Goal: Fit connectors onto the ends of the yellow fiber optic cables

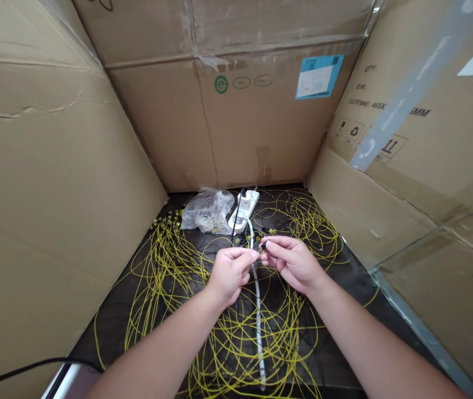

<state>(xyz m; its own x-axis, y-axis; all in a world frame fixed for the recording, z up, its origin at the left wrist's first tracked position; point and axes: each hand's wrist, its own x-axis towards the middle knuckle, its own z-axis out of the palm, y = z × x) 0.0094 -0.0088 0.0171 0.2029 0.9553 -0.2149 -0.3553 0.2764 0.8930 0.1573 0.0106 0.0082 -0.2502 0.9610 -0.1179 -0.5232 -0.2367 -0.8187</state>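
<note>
In the head view my right hand (290, 265) is closed in a pinch on a small black piece (265, 245), its kind too small to tell. My left hand (231, 272) is pinched shut close beside it, thumb and forefinger pressed together; what lies between those fingertips is hidden. The two sets of fingertips nearly meet above a white cable (258, 310). Thin yellow wires (162, 266) spread in loose tangles under and around both hands. Just beyond the fingers lie small yellow tags and black ends (257, 238).
A white power strip (245, 210) with a black cord stands at the back beside a clear plastic bag (208, 211). Tall cardboard walls enclose the dark table (114, 310) at the left (62, 166), back (236, 133) and right (402, 221). Another black cable (32, 367) crosses the lower left corner.
</note>
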